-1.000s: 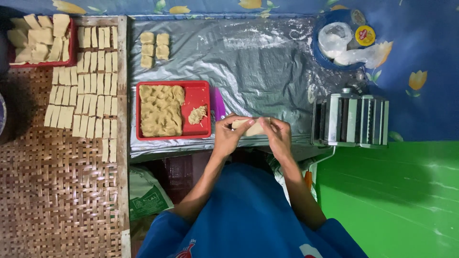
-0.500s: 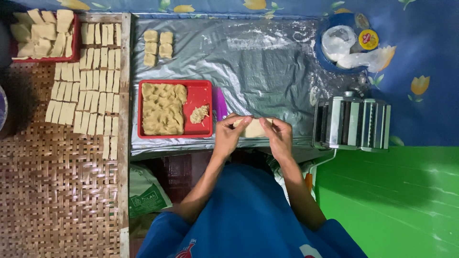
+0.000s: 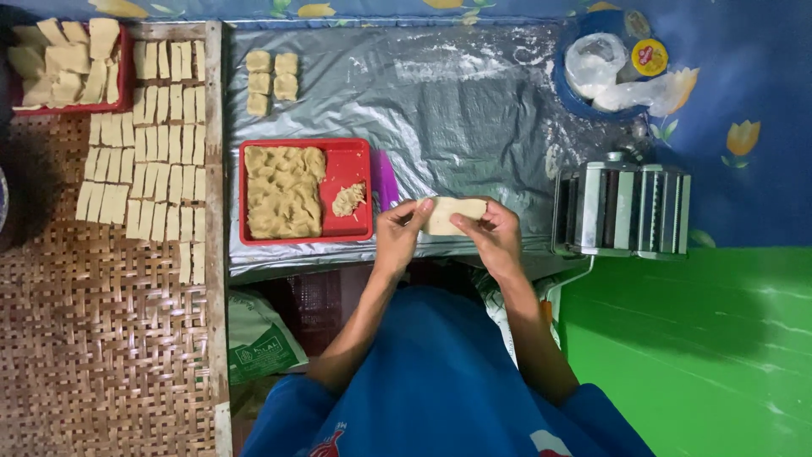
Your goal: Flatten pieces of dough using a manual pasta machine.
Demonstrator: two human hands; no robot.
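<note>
Dough piece [image 3: 452, 215] in the grip of both hands, left [image 3: 399, 234] and right [image 3: 493, 236], above silver-sheeted table [image 3: 474, 110].

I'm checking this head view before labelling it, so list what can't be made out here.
- Underside of the dough piece: hidden by the left hand and right hand holding it.
- Contents of the blue bowl: covered by plastic bags.
- Red tray of pieces, top left: cut off by the frame edge.
- Pasta machine rollers: too dark to see.
</note>
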